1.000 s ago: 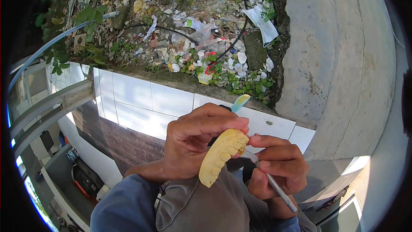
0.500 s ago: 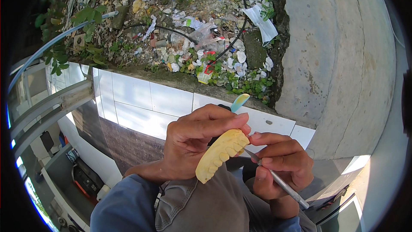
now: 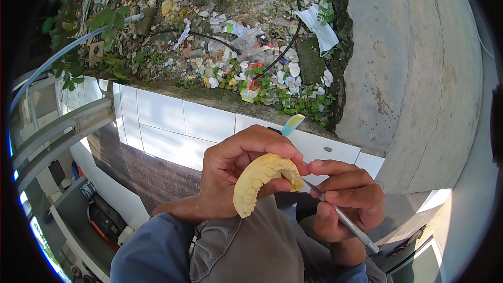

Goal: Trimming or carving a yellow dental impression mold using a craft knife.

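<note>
A yellow dental cast [image 3: 250, 182], curved like a horseshoe with a row of teeth, is gripped in my left hand [image 3: 225, 162]. The thumb shows inside its arch and the fingers lie along the outer side. In my right hand [image 3: 353, 199] is a slim metal craft knife [image 3: 350, 224], held like a pen. Its pointed blade reaches toward the right end of the cast; I cannot tell whether it touches. Fingertips of both hands come close together beside that end.
White tiles [image 3: 173, 144] edge a ground patch strewn with litter [image 3: 246, 47] and weeds. A face mask [image 3: 319, 29] lies there. Concrete [image 3: 403, 73] spans the right. At left are curved metal rails [image 3: 68, 131] and a grey bin [image 3: 99, 225]. A blue-green spoon-like tip [image 3: 292, 124] shows behind my left hand.
My left hand has tilted the cast, so its inner arch and my thumb now show. The knife tip has shifted slightly right, away from the teeth.
</note>
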`<state>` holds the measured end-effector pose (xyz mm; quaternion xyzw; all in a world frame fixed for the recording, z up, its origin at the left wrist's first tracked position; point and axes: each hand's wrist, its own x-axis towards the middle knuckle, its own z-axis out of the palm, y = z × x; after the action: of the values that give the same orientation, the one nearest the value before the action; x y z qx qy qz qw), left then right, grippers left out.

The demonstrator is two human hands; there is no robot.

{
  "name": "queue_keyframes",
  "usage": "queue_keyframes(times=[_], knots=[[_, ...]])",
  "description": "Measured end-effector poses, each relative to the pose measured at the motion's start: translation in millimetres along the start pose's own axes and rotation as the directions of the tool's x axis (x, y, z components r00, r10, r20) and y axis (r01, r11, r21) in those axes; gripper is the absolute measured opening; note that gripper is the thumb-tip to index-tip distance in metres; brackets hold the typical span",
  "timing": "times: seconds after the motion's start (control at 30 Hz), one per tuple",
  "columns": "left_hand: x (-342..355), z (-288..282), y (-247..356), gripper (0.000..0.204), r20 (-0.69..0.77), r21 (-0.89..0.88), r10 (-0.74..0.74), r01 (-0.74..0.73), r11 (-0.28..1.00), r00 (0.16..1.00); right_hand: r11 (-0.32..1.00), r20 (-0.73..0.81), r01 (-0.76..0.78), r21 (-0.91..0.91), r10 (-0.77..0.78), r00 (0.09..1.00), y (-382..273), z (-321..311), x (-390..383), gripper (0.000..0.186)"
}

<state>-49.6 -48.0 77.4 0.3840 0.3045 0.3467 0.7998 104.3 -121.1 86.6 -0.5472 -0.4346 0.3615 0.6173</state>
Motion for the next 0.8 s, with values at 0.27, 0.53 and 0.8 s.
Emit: queue_keyframes(times=[0.27,0.53,0.8], knots=[[-0.3,-1.3,-0.6,0.035,0.003,-0.050,0.019,-0.019,0.999,1.000,0.996,0.089,0.062,-0.072,-0.055,0.995,2.4,-1.7,1.8,0.019],[-0.7,-0.5,-1.1,0.034,0.006,-0.060,0.020,-0.020,0.998,1.000,0.990,0.119,0.073,-0.122,-0.059,0.991,2.2,-2.2,0.9,0.021],[-0.3,-3.0,-1.2,0.036,0.029,-0.034,0.024,-0.023,0.999,0.999,0.990,0.132,0.066,-0.121,-0.050,0.990,2.8,-2.5,2.9,0.020]])
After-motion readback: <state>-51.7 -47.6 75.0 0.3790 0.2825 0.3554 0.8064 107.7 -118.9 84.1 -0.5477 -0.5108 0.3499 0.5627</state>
